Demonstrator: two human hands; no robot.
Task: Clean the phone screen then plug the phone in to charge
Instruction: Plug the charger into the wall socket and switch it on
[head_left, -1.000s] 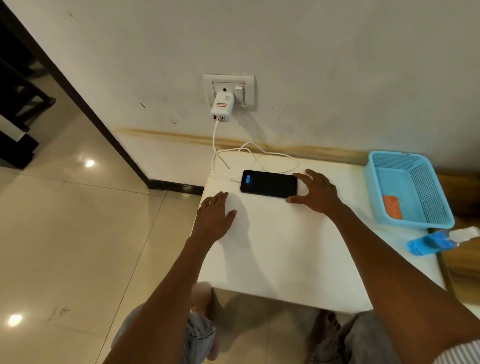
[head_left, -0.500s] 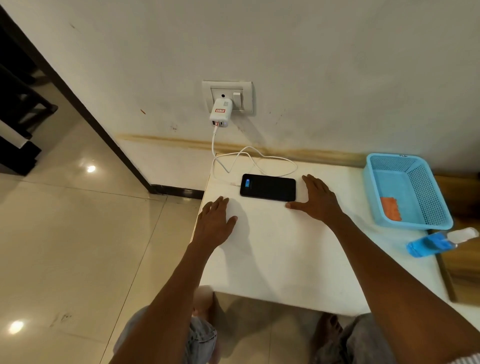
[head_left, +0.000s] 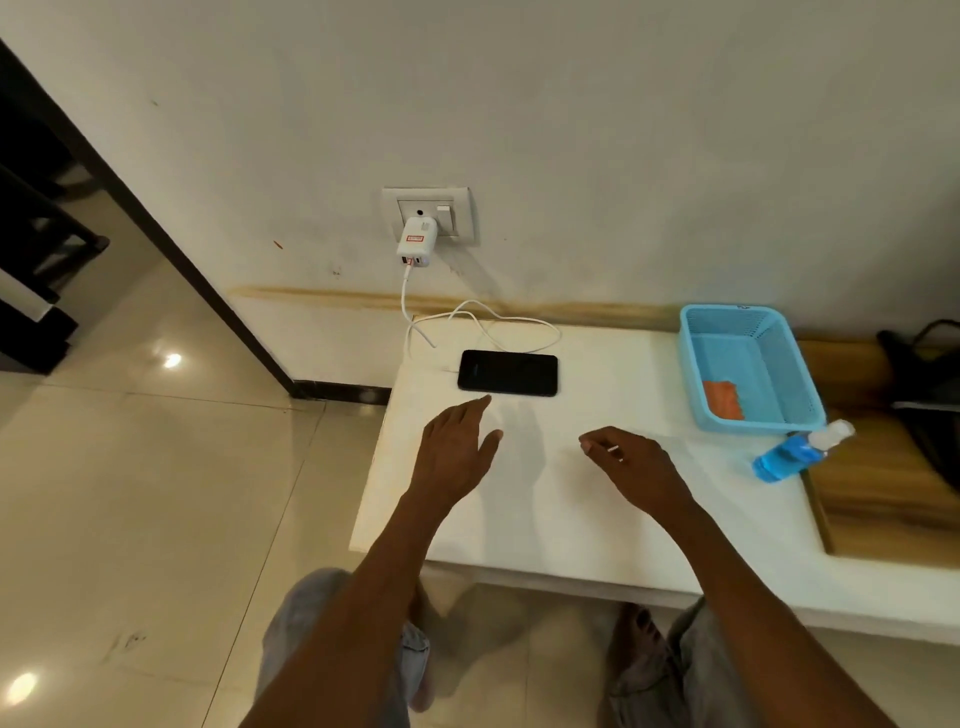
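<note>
A black phone lies flat on the white table near the wall, its screen dark. A white cable runs from its left end up to a white charger plugged into the wall socket. My left hand hovers over the table just in front of the phone, fingers straight, holding nothing. My right hand hangs above the table further right and nearer me, fingers loosely curled and empty. Neither hand touches the phone.
A light blue basket with an orange cloth inside stands at the back right. A blue spray bottle lies in front of it near a wooden surface. The table's left edge drops to a tiled floor.
My right hand left the phone's right end and drew back toward me. My left hand lifted and shifted right, nearer the phone. The phone's screen indicator went dark.
</note>
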